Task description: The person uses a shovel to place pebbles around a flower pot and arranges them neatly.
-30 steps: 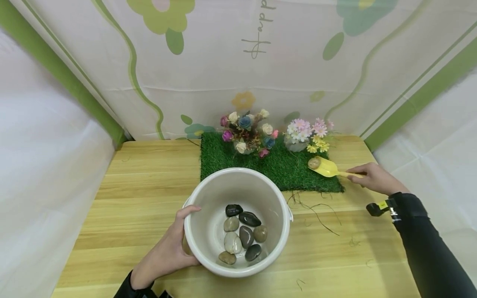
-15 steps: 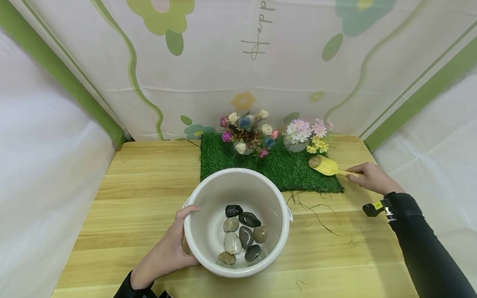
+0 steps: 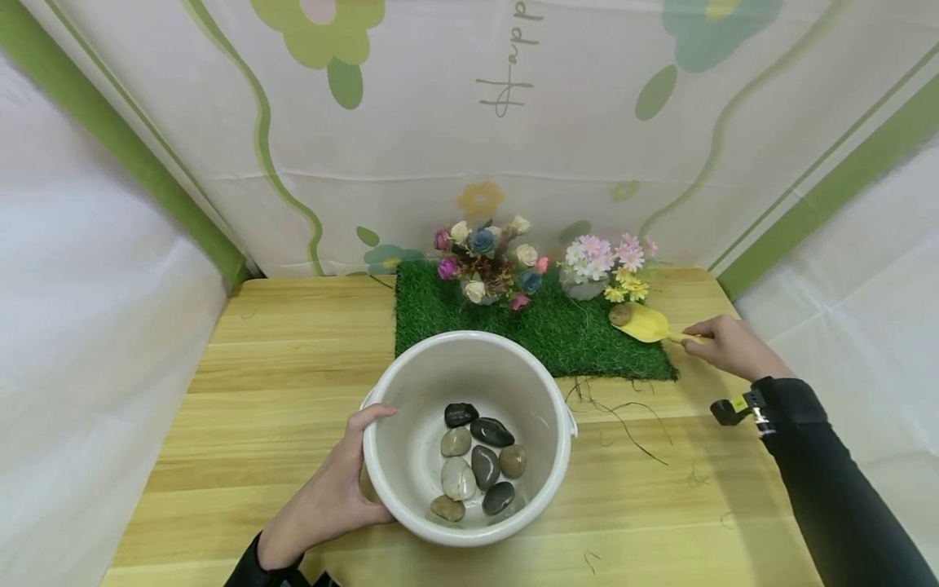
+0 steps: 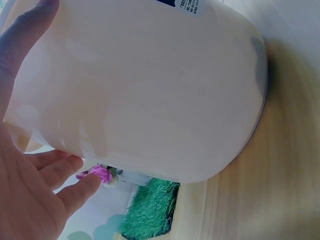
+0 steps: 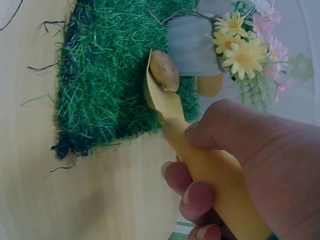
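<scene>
In the head view, the left hand grips the left side of the bucket, its thumb laid over the rim. The bucket stands upright on the near part of the desk, with eight stones at its bottom, black, grey, tan and one pale. Far to the right, the right hand holds the handle of a yellow scoop, which points left over the right end of the green mat. A brown pebble sits at the scoop's tip. Along the far edge of the mat stand the roses on the left and the daisies on the right, before a printed cloth. Dark strands lie on the desk between bucket and right sleeve. In the left wrist view, the bucket's wall fills much of the frame, a label at its top; the thumb and fingers lie against it. In the right wrist view, the thumb presses on the handle and the fingers curl beneath; the pebble lies in the scoop's bowl, near the daisies' pot; whether the scoop touches the mat, I cannot tell
</scene>
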`<act>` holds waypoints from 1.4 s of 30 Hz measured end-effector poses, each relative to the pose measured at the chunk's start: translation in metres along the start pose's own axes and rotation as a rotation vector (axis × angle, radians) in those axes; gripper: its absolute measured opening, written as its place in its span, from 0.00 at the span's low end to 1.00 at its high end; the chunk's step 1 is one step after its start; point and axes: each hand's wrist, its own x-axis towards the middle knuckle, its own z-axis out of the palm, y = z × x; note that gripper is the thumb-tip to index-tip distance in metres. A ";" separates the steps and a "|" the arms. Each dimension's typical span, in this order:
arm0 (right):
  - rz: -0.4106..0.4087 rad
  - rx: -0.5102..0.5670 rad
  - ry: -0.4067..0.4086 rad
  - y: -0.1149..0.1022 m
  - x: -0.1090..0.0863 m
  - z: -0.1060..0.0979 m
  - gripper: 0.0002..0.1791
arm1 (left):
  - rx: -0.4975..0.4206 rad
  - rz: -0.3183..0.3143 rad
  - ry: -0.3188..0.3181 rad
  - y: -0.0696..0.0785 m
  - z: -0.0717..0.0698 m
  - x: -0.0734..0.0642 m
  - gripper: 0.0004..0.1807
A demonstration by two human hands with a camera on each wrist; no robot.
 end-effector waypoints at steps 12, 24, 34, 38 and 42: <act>-0.030 -0.086 -0.007 -0.006 -0.006 -0.015 0.20 | -0.001 0.004 -0.002 0.000 0.001 -0.001 0.55; 0.061 -0.031 0.113 -0.005 -0.045 -0.055 0.22 | 0.014 0.003 0.001 0.002 0.000 0.001 0.55; 0.070 0.048 0.283 -0.020 -0.063 -0.074 0.19 | 0.012 -0.008 0.001 0.003 -0.001 0.000 0.55; 0.021 0.097 0.311 -0.032 -0.062 -0.077 0.18 | 0.006 -0.024 -0.003 0.003 -0.001 0.000 0.55; -0.032 0.154 0.307 -0.048 -0.058 -0.080 0.18 | 0.003 -0.019 -0.004 0.003 -0.001 0.000 0.55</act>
